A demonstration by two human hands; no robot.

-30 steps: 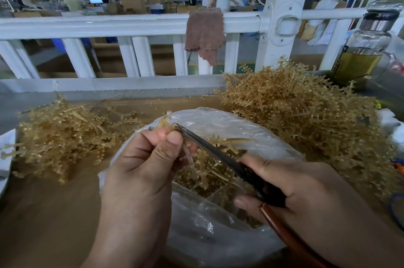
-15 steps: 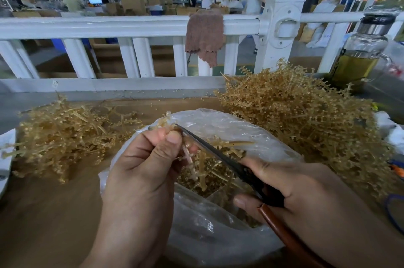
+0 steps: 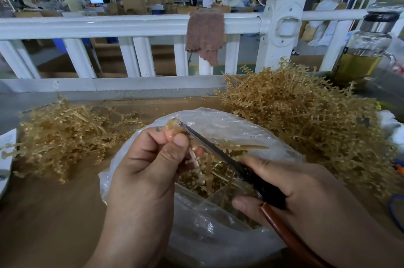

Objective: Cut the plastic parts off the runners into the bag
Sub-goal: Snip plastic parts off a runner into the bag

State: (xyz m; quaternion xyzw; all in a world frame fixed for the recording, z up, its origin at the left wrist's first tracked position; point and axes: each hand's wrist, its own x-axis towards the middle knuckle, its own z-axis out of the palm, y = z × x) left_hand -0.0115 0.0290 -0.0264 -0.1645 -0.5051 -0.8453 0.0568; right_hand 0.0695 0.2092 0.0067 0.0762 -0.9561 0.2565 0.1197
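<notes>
Fingers (image 3: 153, 138) and thumb of the left hand (image 3: 144, 176) are pinched together on a thin tan runner (image 3: 195, 159), holding it upright over the open mouth of the clear bag (image 3: 218, 237). The right hand (image 3: 301, 193) is curled round the handles of the scissors (image 3: 218, 154). The blades look nearly together, with the tip touching the runner's top end just above the left thumb.

The runner looks almost weightless, a slim springy stalk with small parts budding off it. It probably bends before it snaps, so the best hold is on the stem close to the cut, as here. The cut parts are tiny and likely to jump, so cutting over the bag makes sense. Loose tan parts (image 3: 196, 189) already lie inside it. The bag is limp, slick film and offers no support.

A large heap of runners (image 3: 306, 119) lies to the right, touching the bag, and a smaller heap (image 3: 61, 136) lies to the left on the brown table (image 3: 54, 213). Behind stand a white railing (image 3: 109, 25) with a brown cloth (image 3: 205, 36) hung over it, and a glass bottle (image 3: 367, 53) of yellowish liquid. No label or writing can be read anywhere.
</notes>
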